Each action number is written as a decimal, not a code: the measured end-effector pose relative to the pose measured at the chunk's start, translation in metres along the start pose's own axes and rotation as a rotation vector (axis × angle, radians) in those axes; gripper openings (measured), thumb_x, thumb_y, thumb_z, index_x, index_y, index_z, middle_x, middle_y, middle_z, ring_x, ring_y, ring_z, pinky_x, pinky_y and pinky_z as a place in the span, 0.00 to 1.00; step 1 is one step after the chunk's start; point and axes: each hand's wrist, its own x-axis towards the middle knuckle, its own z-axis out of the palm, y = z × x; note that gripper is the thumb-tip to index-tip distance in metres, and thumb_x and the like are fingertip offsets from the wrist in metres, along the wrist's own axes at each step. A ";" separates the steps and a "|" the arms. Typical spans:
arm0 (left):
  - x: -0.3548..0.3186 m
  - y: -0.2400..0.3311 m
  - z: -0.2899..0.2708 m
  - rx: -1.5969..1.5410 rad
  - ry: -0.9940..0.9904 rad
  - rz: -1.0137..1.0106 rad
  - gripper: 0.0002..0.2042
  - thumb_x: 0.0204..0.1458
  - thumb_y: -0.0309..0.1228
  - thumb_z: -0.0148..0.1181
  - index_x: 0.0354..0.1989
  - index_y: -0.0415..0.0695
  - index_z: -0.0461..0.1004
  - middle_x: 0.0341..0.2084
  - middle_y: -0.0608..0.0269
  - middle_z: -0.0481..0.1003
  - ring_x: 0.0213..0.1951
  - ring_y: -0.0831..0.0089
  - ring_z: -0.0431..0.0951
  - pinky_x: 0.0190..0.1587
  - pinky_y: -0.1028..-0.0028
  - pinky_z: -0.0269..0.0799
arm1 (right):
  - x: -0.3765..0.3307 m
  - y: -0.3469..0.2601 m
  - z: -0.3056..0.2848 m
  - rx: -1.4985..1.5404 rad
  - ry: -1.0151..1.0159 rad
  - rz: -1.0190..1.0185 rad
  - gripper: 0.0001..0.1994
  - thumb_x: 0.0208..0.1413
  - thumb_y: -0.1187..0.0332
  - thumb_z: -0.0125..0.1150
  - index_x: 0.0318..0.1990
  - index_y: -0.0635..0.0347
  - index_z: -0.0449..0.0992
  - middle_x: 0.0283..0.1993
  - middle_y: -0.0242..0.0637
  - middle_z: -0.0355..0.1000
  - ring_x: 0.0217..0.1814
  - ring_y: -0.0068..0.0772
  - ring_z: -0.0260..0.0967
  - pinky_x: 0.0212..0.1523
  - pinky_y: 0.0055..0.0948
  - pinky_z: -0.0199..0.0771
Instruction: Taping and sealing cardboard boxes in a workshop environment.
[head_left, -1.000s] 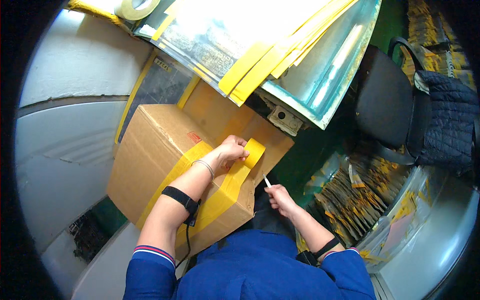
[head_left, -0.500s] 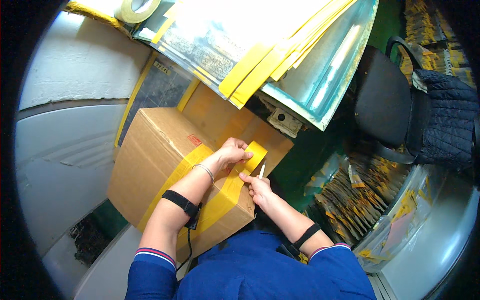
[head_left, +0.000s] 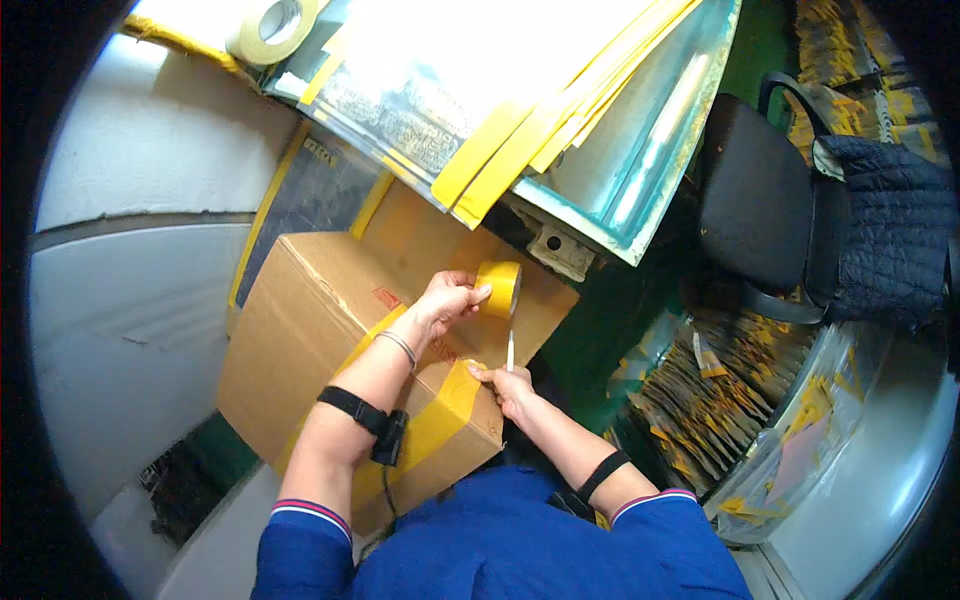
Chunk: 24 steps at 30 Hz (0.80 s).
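A brown cardboard box (head_left: pixel 300 320) stands in front of me, tilted in view, with yellow tape (head_left: pixel 440 420) along its near top edge and down its side. My left hand (head_left: pixel 452 300) pinches a roll of yellow tape (head_left: pixel 494 290) above the far side of the box. Near the right corner, my right hand (head_left: pixel 508 388) is closed around a slim white tool (head_left: pixel 511 352) with a thin grey tip pointing up; its exact kind is unclear. The right thumb presses at the tape's end on the box. A gap shows between that end and the roll.
A glass-topped table (head_left: pixel 400 110) with yellow strips (head_left: pixel 500 150) hanging over its edge stands ahead. Another tape roll (head_left: pixel 272 28) lies at its far left. To the right are a black chair (head_left: pixel 755 190) with a dark quilted jacket (head_left: pixel 890 230) and several stacked dark pieces (head_left: pixel 720 390).
The tape roll has come away from the strip on the box and moved slightly up and left with my left hand. My right hand has shifted slightly down, its tool now more upright.
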 end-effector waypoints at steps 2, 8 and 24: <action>-0.004 -0.002 0.000 0.254 0.075 -0.047 0.09 0.50 0.29 0.64 0.38 0.38 0.76 0.23 0.67 0.76 0.22 0.83 0.70 0.25 0.83 0.66 | -0.004 0.000 -0.002 -0.214 0.088 -0.084 0.21 0.33 0.71 0.78 0.32 0.64 0.69 0.31 0.40 0.73 0.33 0.32 0.72 0.32 0.32 0.75; -0.032 0.004 -0.004 0.413 0.001 0.199 0.08 0.49 0.26 0.64 0.36 0.38 0.75 0.24 0.67 0.76 0.24 0.82 0.72 0.27 0.79 0.69 | -0.009 -0.010 0.000 -0.757 0.203 -0.329 0.30 0.30 0.54 0.79 0.36 0.62 0.68 0.36 0.44 0.73 0.38 0.40 0.72 0.39 0.34 0.73; -0.257 0.005 -0.070 -0.106 0.151 0.351 0.09 0.48 0.27 0.65 0.36 0.41 0.74 0.26 0.71 0.74 0.25 0.86 0.71 0.27 0.84 0.66 | -0.160 -0.163 -0.015 -0.921 0.101 -1.572 0.08 0.60 0.69 0.49 0.36 0.64 0.72 0.34 0.45 0.68 0.34 0.45 0.67 0.36 0.35 0.67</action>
